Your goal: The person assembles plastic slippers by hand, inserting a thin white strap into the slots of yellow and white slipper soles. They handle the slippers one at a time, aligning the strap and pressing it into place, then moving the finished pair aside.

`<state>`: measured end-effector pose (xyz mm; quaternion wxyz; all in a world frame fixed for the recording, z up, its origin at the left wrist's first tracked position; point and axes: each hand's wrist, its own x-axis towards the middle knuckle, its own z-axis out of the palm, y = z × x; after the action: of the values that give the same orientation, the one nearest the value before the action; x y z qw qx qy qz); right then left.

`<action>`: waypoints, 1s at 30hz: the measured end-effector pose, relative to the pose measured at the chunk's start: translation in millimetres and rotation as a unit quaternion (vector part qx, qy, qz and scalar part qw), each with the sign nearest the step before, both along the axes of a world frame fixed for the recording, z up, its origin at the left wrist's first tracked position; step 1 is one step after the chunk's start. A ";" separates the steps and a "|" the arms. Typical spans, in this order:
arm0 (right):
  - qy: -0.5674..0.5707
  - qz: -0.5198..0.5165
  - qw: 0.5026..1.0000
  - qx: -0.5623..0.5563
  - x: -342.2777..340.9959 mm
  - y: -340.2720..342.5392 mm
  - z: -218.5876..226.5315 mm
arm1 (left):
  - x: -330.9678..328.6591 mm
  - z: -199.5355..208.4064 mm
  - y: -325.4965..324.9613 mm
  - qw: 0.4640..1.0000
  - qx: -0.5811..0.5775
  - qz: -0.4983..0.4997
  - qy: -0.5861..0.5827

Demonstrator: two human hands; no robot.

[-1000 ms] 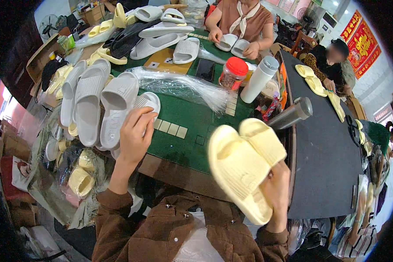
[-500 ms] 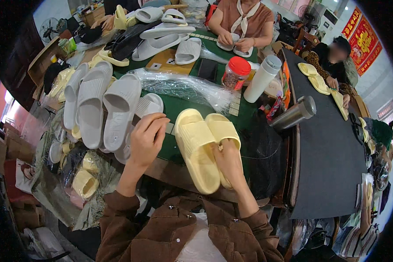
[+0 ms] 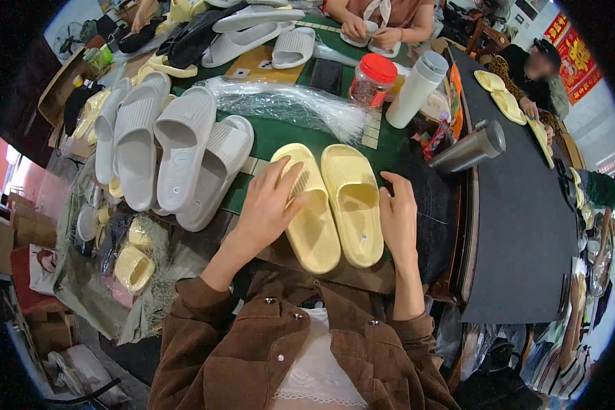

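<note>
Two yellow slippers lie side by side on the green table before me, toes pointing away: a left slipper [image 3: 312, 229] and a right slipper [image 3: 360, 236]. My left hand [image 3: 270, 205] rests at the outer side of the left slipper, fingers apart and reaching over its ribbed strap. At the outer edge of the right slipper, my right hand [image 3: 398, 213] is held with thumb and fingers spread; whether it touches the slipper I cannot tell. Just left of my left hand, several grey slippers [image 3: 182, 154] overlap in a row.
Clear plastic bags [image 3: 280, 109] lie beyond the slippers. A red-lidded jar [image 3: 374, 80], a white bottle [image 3: 417, 92] and a steel tumbler [image 3: 468, 147] stand to the right. An open sack [image 3: 89, 273] with yellow slippers is at lower left. Co-workers handle slippers across from me and at right.
My right hand has come out of the right yellow slipper to its outer side. My left hand has moved right onto the left slipper. The pair now lies more evenly aligned.
</note>
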<state>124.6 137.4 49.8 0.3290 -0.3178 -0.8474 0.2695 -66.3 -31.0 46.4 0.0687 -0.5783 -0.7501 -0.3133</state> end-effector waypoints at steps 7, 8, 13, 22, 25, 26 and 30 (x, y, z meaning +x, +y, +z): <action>-0.102 -0.002 0.995 0.016 0.7 -8.4 -10.5 | 3.4 -23.5 10.2 0.998 -0.030 -0.028 -0.039; -0.111 0.001 0.994 0.016 3.3 -8.3 -9.3 | 1.3 -24.7 11.1 0.998 -0.011 -0.039 -0.047; -0.151 0.029 0.988 0.007 14.3 -19.2 5.2 | -12.4 -29.9 17.1 0.991 0.032 -0.074 -0.105; -0.006 0.090 0.996 0.022 15.5 -12.1 33.0 | 2.5 -20.3 24.9 0.997 0.047 -0.034 -0.055; 0.012 0.103 0.994 -0.046 8.1 -18.2 52.3 | 11.3 -12.1 27.7 0.999 0.020 -0.014 -0.023; 0.017 0.112 0.991 -0.072 5.1 -21.6 60.9 | 13.3 -9.5 29.7 1.000 0.012 -0.010 -0.003; 0.075 0.211 0.972 -0.072 -11.3 -33.8 89.2 | 26.2 -10.4 35.0 0.998 -0.009 -0.032 0.047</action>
<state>113.3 103.6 139.0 0.3035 -0.1330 -0.8468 0.4160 -40.1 4.1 36.0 0.0890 -0.6171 -0.7297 -0.2809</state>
